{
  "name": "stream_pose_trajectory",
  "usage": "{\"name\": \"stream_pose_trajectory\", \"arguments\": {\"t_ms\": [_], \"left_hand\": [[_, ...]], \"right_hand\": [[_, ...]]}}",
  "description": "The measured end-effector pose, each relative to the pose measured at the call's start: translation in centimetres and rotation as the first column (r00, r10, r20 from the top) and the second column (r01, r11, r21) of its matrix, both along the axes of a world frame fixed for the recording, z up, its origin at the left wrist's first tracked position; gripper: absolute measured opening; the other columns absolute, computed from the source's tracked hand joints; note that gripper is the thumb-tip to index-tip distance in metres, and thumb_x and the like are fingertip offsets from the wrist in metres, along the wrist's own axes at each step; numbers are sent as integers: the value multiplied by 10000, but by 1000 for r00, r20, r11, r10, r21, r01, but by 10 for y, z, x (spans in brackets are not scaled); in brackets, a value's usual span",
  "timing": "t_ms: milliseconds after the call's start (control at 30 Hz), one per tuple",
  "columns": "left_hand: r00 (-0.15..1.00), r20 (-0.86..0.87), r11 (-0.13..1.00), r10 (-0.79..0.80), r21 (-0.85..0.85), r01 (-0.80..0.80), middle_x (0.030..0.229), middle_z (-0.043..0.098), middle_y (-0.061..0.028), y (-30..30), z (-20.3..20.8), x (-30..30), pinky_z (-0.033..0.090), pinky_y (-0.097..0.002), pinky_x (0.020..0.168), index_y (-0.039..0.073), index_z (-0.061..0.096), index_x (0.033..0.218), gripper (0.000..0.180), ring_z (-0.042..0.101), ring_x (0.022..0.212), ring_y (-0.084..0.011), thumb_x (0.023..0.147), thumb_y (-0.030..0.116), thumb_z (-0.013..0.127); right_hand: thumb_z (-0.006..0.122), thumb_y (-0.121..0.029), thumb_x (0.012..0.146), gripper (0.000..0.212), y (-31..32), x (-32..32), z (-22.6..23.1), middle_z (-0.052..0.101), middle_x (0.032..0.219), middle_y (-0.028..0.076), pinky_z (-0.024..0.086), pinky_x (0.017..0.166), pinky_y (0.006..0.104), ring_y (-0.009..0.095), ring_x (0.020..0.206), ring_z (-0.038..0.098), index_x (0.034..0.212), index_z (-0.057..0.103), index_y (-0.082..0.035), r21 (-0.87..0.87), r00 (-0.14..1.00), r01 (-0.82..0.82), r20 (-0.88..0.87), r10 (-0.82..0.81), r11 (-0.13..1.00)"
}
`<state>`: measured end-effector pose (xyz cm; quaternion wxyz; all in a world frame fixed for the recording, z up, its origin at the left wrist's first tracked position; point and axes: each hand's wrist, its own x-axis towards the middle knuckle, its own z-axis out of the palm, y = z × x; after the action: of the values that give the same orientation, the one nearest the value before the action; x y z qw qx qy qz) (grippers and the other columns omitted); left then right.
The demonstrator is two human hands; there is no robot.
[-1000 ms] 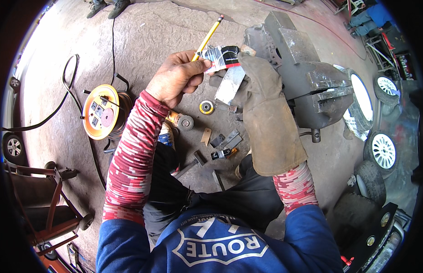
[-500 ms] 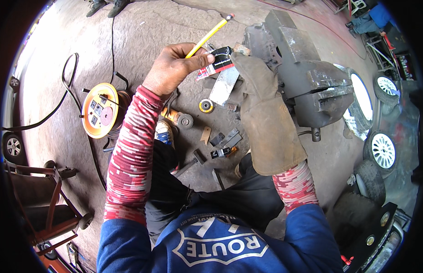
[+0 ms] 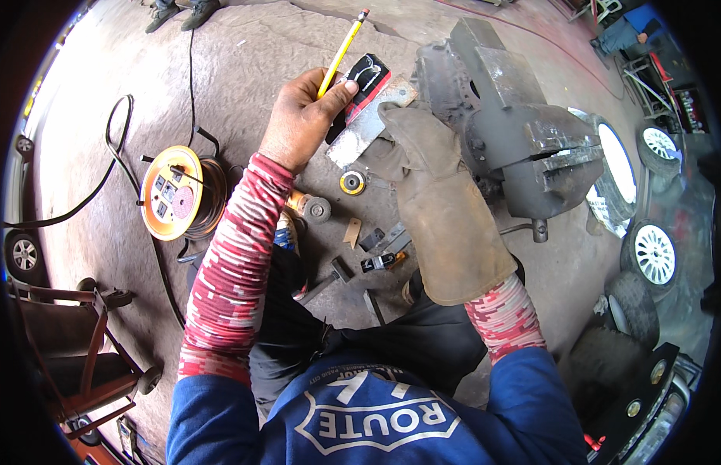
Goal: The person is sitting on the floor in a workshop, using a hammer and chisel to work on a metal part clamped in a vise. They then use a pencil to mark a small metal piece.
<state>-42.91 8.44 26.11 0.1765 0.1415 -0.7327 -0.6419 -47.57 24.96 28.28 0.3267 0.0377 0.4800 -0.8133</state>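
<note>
My bare left hand [image 3: 302, 116] is closed around a yellow pencil [image 3: 345, 48], which points up and away with its eraser end at the top. The same hand pinches a flat black piece with a red edge [image 3: 368, 76], its exact kind unclear. This piece lies along a flat, scuffed metal strip [image 3: 356, 139]. On my right hand [image 3: 429, 151] is a thick brown leather glove, closed on the strip from the right; its fingertips are partly hidden behind the metal.
A large bench vise [image 3: 546, 147] stands close to the right. On the floor lie an angle grinder [image 3: 310, 207], a round yellow-rimmed part [image 3: 352, 182], a hammer [image 3: 339, 270] and a small tan tag [image 3: 352, 232]. An orange cord reel [image 3: 170, 194] sits at left; wheels [image 3: 653, 256] line the right.
The metal strip and the black-and-red piece have turned, and now slant up to the right, side by side. My left hand has shifted slightly right, and the pencil stands steeper.
</note>
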Motion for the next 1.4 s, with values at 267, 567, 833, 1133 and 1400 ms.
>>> {"name": "stream_pose_trajectory", "arguments": {"t_ms": [267, 567, 833, 1133, 1400], "left_hand": [[976, 126, 983, -178, -18, 182, 818, 660, 27, -4, 8, 7, 444, -219, 617, 15, 689, 1032, 269, 553, 704, -41, 859, 190, 798], [966, 86, 894, -244, 407, 190, 878, 715, -41, -14, 16, 11, 564, -234, 677, -6, 674, 1064, 293, 681, 714, -104, 808, 72, 794], [951, 147, 929, -273, 297, 221, 811, 698, -6, -17, 14, 12, 490, -214, 602, 9, 714, 973, 255, 608, 639, -74, 783, 149, 811], [929, 240, 951, -282, 201, 237, 793, 678, 18, -18, 24, 19, 455, -203, 608, -2, 725, 1026, 326, 575, 652, -55, 784, 208, 790], [894, 322, 950, -313, 104, 296, 815, 637, 27, -20, 32, 19, 482, -218, 661, -12, 685, 1064, 388, 562, 668, -75, 759, 194, 809]], "right_hand": [[666, -119, 898, 176, 2, -7, -10, 675, 955, 54, 597, 765, 335, 182, 874, 680, 1070, 659, -88, 52, 995, -103, 13, 103, 993], [646, -180, 927, 247, 8, -23, -8, 696, 997, 77, 562, 779, 283, 178, 918, 689, 1128, 663, -37, 54, 882, -346, -321, 344, 937], [645, -138, 904, 248, 23, -18, 25, 723, 932, 147, 628, 605, 362, 258, 734, 727, 1058, 669, 55, 154, 914, -345, -170, 369, 926], [679, -72, 842, 281, 26, -25, -2, 705, 923, 147, 624, 674, 378, 284, 778, 733, 1100, 628, 28, 152, 886, -375, -233, 402, 915], [712, -93, 819, 180, 26, -19, 11, 720, 855, 120, 582, 591, 295, 179, 673, 697, 922, 700, 54, 136, 890, -393, -191, 413, 909]]}}
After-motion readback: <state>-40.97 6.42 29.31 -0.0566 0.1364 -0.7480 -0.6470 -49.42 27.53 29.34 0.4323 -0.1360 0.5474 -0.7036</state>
